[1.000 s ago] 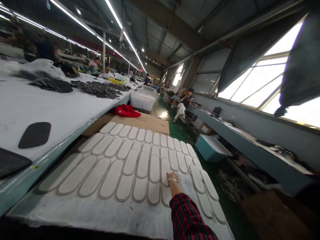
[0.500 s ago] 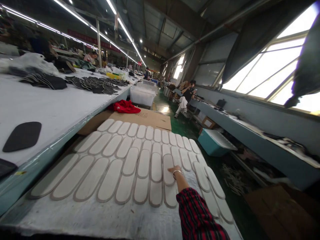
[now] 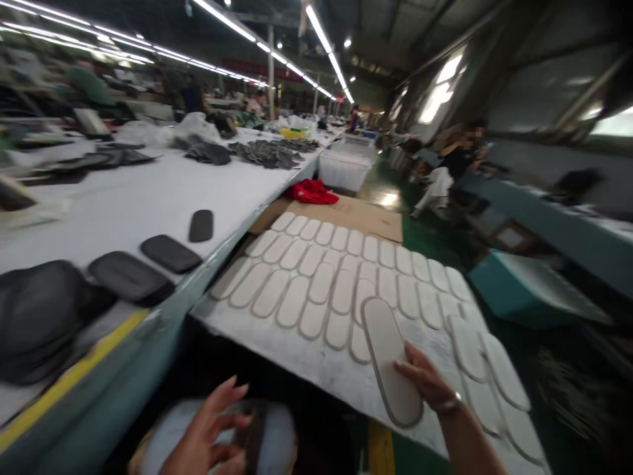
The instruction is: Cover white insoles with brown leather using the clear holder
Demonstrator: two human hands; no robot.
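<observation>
A long white pad with rounded ends and a grey rim (image 3: 390, 359) is pinched at its right side in my right hand (image 3: 428, 379), thumb on its face. It is lifted over the board, tilted toward me. Rows of similar oval pads (image 3: 294, 300) lie on the pale board (image 3: 291, 353), some overlapping. My left hand (image 3: 215, 429) is low in front of me, fingers spread and holding nothing, a little blurred. Dark oval pieces (image 3: 131, 277) lie on the white table (image 3: 143, 204) to the left; what they are I cannot tell.
The table's edge with a yellow strip (image 3: 74, 379) runs along my left. Beyond the board are a cardboard sheet (image 3: 370, 219), a red cloth (image 3: 314, 192) and translucent bins (image 3: 343, 168). A teal bin (image 3: 524, 287) stands at right, near a seated person (image 3: 452, 161).
My right hand has lifted one pad from the rows and drawn it toward me. My left hand has come into view. The camera has turned left, showing more of the table.
</observation>
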